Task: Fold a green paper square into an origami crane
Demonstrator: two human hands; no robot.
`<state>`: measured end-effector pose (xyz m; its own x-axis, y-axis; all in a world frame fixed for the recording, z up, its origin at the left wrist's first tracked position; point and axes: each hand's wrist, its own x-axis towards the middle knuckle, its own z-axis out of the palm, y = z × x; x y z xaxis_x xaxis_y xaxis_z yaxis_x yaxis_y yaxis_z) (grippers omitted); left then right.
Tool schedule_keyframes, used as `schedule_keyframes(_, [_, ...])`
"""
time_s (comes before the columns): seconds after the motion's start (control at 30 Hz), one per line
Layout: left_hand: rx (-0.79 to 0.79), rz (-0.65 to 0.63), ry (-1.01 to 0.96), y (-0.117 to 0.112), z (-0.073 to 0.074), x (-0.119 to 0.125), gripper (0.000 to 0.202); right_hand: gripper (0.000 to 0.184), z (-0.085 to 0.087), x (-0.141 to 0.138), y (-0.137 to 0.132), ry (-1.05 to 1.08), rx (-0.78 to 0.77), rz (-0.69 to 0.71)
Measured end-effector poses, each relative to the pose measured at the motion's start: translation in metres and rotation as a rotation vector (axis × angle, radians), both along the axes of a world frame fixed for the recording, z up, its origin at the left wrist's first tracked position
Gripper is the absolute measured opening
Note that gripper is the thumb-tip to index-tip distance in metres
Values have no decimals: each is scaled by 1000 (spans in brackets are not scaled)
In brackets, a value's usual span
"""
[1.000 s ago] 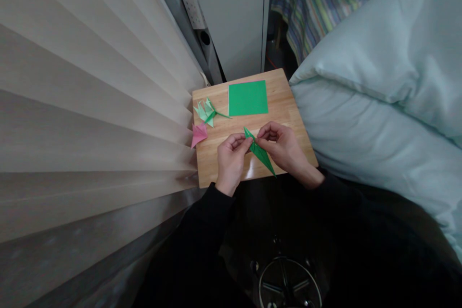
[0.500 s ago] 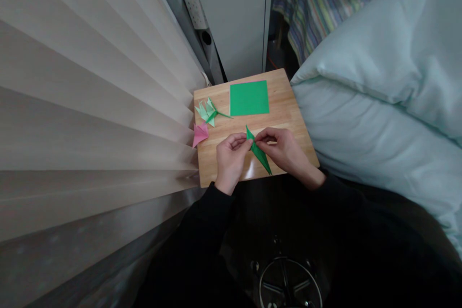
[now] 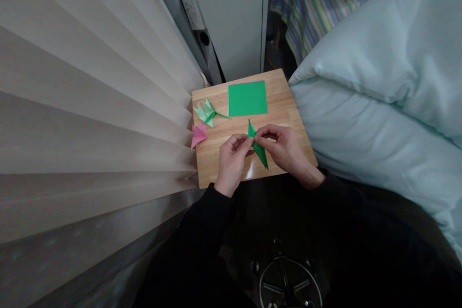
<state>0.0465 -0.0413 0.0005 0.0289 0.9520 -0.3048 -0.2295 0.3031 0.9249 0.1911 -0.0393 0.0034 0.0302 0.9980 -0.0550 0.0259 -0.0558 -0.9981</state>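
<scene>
A folded green origami paper (image 3: 260,153), long and pointed at both ends, is held up over the small wooden table (image 3: 212,168). My left hand (image 3: 233,161) pinches its left edge near the middle between thumb and fingers. Opposite, my right hand (image 3: 283,149) pinches the right edge at about the same height. The fingertips hide the middle of the piece. Beyond my hands lies a square of green paper (image 3: 247,98). To the left rest a green and pale-green folded flower with a thin stem (image 3: 208,113) and a pink folded piece (image 3: 198,134).
A pleated curtain (image 3: 108,120) hangs against the table's left side. Behind the table stands a white cabinet (image 3: 231,24). A pale blue duvet (image 3: 368,96) borders the right side. Below, the chrome ring of a stool base (image 3: 290,281) shows on the dark floor.
The held green piece has turned slightly more upright, and its lower tip has shifted up and left. Both hands keep their pinch. The whole view has shifted a little.
</scene>
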Motion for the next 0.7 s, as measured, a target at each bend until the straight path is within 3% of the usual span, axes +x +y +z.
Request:
schedule_keyframes(0.1, [-13,-108,21,-1,3,0,26,10,0,0,0,-14,8,-22])
schedule_keyframes(0.27, [134,-271,188,4,4,-8,25,10,-2,6,1,-52,24,10])
schedule_keyframes(0.37, [111,-367,130,4,6,-10,28,14,-3,10,4,11,9,36])
schedule_keyframes(0.53, [-54,-341,-40,0,9,-6,35,15,-2,8,5,99,13,-34])
schedule_keyframes(0.7, [-2,-337,21,-2,12,-2,35,14,0,4,3,78,67,-135])
